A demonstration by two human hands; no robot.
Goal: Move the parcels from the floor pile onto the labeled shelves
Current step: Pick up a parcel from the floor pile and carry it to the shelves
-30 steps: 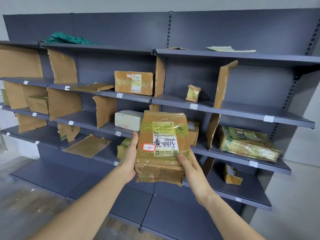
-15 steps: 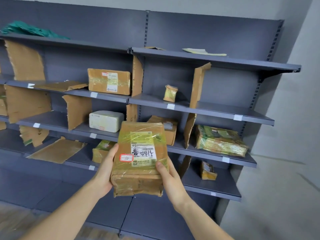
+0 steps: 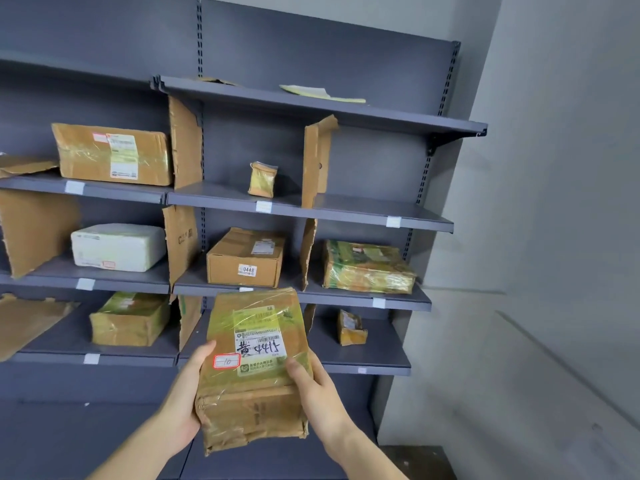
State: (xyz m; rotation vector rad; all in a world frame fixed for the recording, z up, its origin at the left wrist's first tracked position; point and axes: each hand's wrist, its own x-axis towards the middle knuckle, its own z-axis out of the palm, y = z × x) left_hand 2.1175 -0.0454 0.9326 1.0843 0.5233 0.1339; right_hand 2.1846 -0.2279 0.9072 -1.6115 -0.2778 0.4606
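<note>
I hold a brown taped parcel (image 3: 254, 368) upright in front of the dark grey shelving (image 3: 308, 211). It bears a white shipping label with handwriting and a red-edged sticker marked 10. My left hand (image 3: 185, 400) grips its left edge, thumb on the front. On the right edge my right hand (image 3: 317, 386) grips it the same way. The parcel hangs before the lower right bay, below a cardboard box marked 0448 (image 3: 246, 259). White label tags (image 3: 264, 206) mark the shelf edges.
Other parcels sit on the shelves: a large brown one (image 3: 112, 154), a white box (image 3: 117, 247), a green-taped one (image 3: 367, 266), two small ones (image 3: 262, 179) (image 3: 350, 328). Torn cardboard dividers (image 3: 313, 161) split the bays. A grey wall (image 3: 554, 202) closes the right side.
My view has swung right and drawn closer to the shelves, so the right bays and wall fill the frame. Both hands still hold the parcel the same way.
</note>
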